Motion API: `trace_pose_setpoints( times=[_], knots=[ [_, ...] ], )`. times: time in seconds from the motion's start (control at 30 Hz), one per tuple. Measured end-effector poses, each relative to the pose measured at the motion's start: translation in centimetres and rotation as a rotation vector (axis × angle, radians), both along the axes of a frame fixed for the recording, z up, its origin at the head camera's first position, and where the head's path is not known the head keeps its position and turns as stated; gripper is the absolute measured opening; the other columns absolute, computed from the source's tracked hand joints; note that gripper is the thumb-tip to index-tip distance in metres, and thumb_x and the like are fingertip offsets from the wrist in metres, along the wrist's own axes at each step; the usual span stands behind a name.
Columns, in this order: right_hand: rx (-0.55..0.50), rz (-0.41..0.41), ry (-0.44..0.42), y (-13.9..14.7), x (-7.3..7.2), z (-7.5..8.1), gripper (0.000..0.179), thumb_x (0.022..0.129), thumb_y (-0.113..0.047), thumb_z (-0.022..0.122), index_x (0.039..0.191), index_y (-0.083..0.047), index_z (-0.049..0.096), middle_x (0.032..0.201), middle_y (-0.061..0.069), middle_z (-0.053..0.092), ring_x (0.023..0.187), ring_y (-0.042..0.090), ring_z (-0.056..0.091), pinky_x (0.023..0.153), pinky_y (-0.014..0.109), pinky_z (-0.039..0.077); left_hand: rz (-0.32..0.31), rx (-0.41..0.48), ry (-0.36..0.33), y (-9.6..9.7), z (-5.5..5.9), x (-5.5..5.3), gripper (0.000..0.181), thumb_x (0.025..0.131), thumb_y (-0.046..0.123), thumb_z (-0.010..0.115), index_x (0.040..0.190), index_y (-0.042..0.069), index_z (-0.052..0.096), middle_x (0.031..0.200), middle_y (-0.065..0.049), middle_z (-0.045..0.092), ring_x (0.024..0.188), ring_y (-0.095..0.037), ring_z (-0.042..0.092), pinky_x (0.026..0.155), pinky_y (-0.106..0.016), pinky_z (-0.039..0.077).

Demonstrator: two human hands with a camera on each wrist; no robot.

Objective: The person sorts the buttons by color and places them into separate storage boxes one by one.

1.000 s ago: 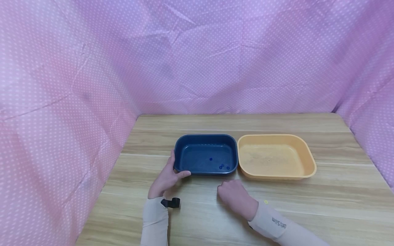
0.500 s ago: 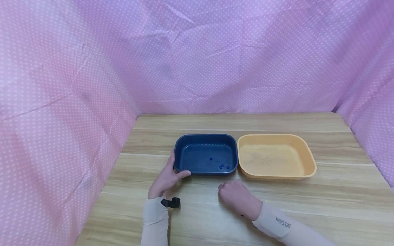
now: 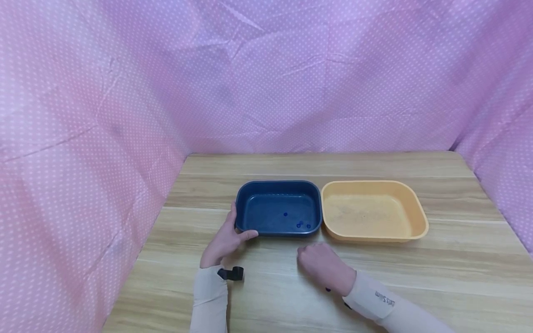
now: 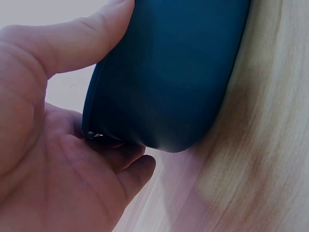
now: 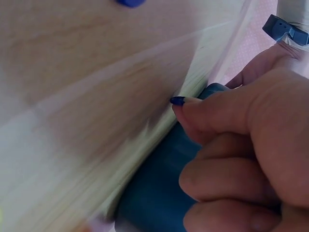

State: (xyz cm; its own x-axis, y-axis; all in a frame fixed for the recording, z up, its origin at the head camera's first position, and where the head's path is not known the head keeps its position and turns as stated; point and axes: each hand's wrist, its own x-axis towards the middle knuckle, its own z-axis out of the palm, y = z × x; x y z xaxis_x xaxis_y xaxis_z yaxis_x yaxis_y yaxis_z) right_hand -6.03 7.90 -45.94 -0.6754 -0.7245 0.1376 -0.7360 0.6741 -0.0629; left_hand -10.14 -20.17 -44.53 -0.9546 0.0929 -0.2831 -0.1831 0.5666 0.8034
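A dark blue plastic tub stands on the table. My left hand grips its front left corner, thumb along the front rim and fingers round the side; the left wrist view shows the hand at the tub's wall. In front of the tub, my right hand pinches a small dark blue piece between thumb and forefinger, the other fingers curled. Several small blue pieces lie in the tub's front right part. Another blue piece rests on the table beside the right wrist.
A yellow-orange tub stands directly right of the blue one. Pink dotted cloth hangs behind and at both sides of the wooden table. A black strap mount sticks out from the left wrist.
My right hand has shifted slightly right, and a blue piece now shows beside its wrist. A small yellow spot by the sleeve has become covered. The left hand stays on the tub.
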Motion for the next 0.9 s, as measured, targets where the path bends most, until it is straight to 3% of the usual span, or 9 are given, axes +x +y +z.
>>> trace_pose_setpoints(
  times=[0.13,0.33,0.5,0.7,0.9],
  knots=[
    [0.011,-0.024,-0.044,0.1,0.0,0.2,0.013,0.074,0.001,0.066,0.072,-0.009,0.059,0.054,-0.002,0.048,0.045,0.013,0.045,0.037,0.029,0.036,0.004,0.001,-0.006,0.0,0.0,0.0,0.116,0.084,0.035,0.077,0.156,0.017,-0.012,0.163,-0.011,0.001,0.147,-0.034,0.008,0.114,-0.056,0.016],
    [-0.009,-0.061,-0.187,0.1,-0.3,0.6,0.006,0.081,-0.002,0.065,0.08,-0.008,0.063,0.059,-0.001,0.052,0.05,0.013,0.049,0.042,0.028,0.04,0.003,-0.011,-0.006,-0.1,-0.1,0.0,0.115,0.084,0.037,0.077,0.156,0.016,-0.011,0.163,-0.011,0.001,0.147,-0.035,0.008,0.114,-0.056,0.015],
    [-0.135,-0.113,-0.314,0.2,-0.4,1.5,0.003,0.084,-0.007,0.064,0.084,-0.009,0.065,0.065,-0.004,0.056,0.058,0.013,0.055,0.048,0.029,0.044,-0.003,-0.006,-0.001,-0.1,-0.1,0.0,0.115,0.084,0.037,0.077,0.156,0.017,-0.011,0.163,-0.011,0.001,0.147,-0.036,0.009,0.113,-0.057,0.017],
    [-0.298,-0.175,-0.405,0.4,-0.8,2.0,0.008,0.089,-0.01,0.063,0.084,-0.014,0.068,0.073,-0.01,0.062,0.064,0.005,0.055,0.057,0.027,0.049,-0.003,0.0,0.003,0.0,0.0,0.1,0.115,0.084,0.035,0.077,0.155,0.016,-0.012,0.163,-0.012,0.002,0.146,-0.037,0.01,0.113,-0.057,0.018],
    [-0.467,-0.266,-0.653,0.8,-1.5,2.5,0.008,0.092,-0.008,0.061,0.089,-0.012,0.068,0.071,-0.009,0.058,0.06,0.006,0.051,0.055,0.023,0.045,-0.002,-0.001,0.005,0.1,0.1,0.2,0.114,0.085,0.033,0.076,0.155,0.016,-0.012,0.163,-0.011,0.001,0.147,-0.035,0.008,0.114,-0.055,0.016]
  ],
)
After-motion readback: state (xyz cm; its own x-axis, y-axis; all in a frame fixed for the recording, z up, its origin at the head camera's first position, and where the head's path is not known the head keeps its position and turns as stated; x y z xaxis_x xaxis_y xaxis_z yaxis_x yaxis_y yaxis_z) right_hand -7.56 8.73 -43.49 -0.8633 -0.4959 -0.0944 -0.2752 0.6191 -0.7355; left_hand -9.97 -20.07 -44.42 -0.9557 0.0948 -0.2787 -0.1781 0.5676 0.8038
